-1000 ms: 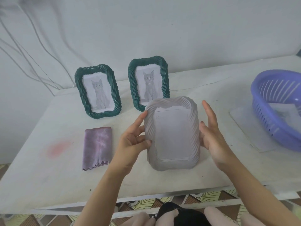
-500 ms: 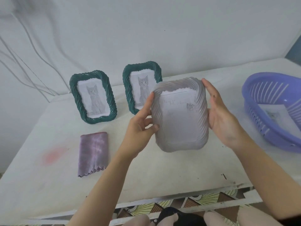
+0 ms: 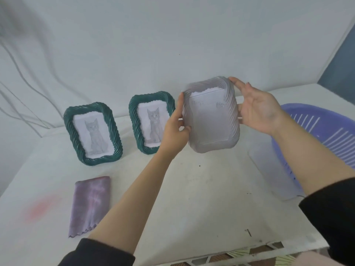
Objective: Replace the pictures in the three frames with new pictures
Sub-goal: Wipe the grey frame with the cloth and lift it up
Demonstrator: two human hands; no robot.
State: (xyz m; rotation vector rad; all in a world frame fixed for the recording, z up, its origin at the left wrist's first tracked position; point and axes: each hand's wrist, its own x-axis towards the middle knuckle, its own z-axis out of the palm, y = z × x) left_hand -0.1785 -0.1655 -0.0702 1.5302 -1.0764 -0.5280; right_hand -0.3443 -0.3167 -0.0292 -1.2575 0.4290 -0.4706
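I hold a third picture frame [image 3: 210, 116] upright in the air, its pale grey ribbed back facing me. My left hand [image 3: 175, 131] grips its left edge and my right hand [image 3: 257, 110] grips its right edge and top corner. Its front is hidden from me. Two green twisted-rim frames stand on the white table against the wall, each showing a grey cat picture: the left frame [image 3: 93, 134] and the middle frame [image 3: 148, 121], the latter just left of my left hand.
A folded purple cloth [image 3: 90, 204] lies on the table [image 3: 201, 198] near the front left. A purple plastic basket [image 3: 324, 135] sits at the right with a sheet of paper under it. A pink stain marks the table's left side. Cables hang on the wall.
Both hands have lifted the grey-backed frame up and away from me, to the right of the middle green frame. The camera has tilted, so the table looks lower.
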